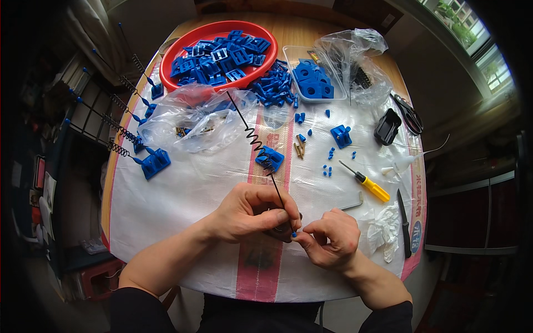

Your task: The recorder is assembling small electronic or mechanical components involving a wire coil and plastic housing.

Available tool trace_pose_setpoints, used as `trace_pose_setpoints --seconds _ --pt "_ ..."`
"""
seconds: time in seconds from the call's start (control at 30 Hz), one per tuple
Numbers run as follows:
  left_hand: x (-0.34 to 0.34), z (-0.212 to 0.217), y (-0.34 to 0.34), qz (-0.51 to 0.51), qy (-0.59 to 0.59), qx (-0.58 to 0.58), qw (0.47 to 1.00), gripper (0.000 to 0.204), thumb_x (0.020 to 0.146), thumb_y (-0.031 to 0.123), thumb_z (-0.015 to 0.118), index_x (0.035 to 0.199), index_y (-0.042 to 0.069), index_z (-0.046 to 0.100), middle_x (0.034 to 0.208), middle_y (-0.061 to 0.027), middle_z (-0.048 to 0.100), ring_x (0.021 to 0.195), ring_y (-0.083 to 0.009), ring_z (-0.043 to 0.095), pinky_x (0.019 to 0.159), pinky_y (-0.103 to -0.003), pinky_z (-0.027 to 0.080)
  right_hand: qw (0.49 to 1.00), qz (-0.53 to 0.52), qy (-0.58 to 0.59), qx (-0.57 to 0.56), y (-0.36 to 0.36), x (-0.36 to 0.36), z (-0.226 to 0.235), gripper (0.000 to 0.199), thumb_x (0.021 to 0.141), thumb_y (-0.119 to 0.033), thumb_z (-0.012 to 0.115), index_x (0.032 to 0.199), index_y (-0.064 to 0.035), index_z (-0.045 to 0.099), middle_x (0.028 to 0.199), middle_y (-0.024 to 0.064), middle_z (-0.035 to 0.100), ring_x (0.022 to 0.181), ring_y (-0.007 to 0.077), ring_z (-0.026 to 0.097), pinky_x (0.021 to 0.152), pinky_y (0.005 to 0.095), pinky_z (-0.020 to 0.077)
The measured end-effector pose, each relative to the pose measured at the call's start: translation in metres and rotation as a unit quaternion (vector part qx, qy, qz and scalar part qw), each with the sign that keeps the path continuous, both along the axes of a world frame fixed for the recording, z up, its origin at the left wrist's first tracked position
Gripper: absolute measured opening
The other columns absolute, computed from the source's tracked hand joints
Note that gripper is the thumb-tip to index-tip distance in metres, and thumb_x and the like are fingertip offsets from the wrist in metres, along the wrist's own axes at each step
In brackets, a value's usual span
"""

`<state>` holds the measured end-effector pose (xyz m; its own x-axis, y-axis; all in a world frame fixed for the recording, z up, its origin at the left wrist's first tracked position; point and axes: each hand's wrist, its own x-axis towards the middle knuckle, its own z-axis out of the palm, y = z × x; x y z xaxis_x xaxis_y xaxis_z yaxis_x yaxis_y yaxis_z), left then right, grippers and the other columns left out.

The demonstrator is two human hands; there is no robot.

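A thin black wire with a spring coil (254, 137) in its middle slants across the table. My left hand (247, 211) is closed on it near its lower end, thumb against fingers. At that end sits a tiny blue piece (293, 235), pinched by the fingertips of my right hand (333, 238). Under my left fingers shows part of a dark rounded object (279, 232), mostly hidden. Behind the coil lies a blue plastic base (276, 160), and I cannot tell whether the wire touches it. Small blue pieces (331, 153) and brass-coloured pins (300, 149) lie beyond my hands.
A red basin (163, 72) of blue plates stands far left, beside a clear tub (287, 54). Finished-looking spring assemblies (155, 164) line the left edge. Toward the right lie a yellow screwdriver (373, 187), a knife (406, 238), scissors (411, 115) and crumpled tissue (384, 233).
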<state>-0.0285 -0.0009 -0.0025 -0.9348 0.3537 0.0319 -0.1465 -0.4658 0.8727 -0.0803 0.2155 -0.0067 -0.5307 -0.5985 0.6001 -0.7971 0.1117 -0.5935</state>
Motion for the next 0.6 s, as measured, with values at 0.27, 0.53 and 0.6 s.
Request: trace_pose_setpoints --seconds 0.27,0.53,0.6 --pt "0.0002 0.0002 0.0001 0.0 -0.003 -0.001 1.0 0.011 0.095 0.006 0.056 0.098 -0.002 0.064 0.098 -0.0123 0.066 0.098 -0.0206 0.064 0.089 -0.035 0.05 1.0 -0.008 -0.013 0.015 0.0001 0.0015 0.0037 0.024 0.068 -0.018 0.085 0.068 -0.0121 0.062 0.052 -0.0015 0.046 0.043 0.0157 0.044 0.045 0.0303 0.0315" --pt "0.0003 0.0014 -0.0003 0.003 -0.004 -0.008 1.0 0.011 0.095 0.006 0.056 0.096 -0.002 0.064 0.097 -0.012 0.066 0.097 -0.0203 0.064 0.088 -0.034 0.05 1.0 0.001 -0.002 0.009 0.0002 -0.0002 0.0013 0.023 0.071 -0.017 0.084 0.069 -0.0113 0.062 0.051 -0.0029 0.046 0.041 0.0132 0.043 0.045 0.029 0.0306" --pt "0.0 0.0012 -0.0001 0.003 0.0 -0.008 1.0 0.011 0.095 0.006 0.056 0.096 -0.002 0.064 0.097 -0.0121 0.066 0.097 -0.0203 0.064 0.088 -0.034 0.05 1.0 0.001 -0.002 0.01 0.0005 0.0001 0.0009 0.023 0.07 -0.017 0.084 0.069 -0.0114 0.062 0.051 -0.003 0.046 0.041 0.013 0.043 0.045 0.0289 0.0308"
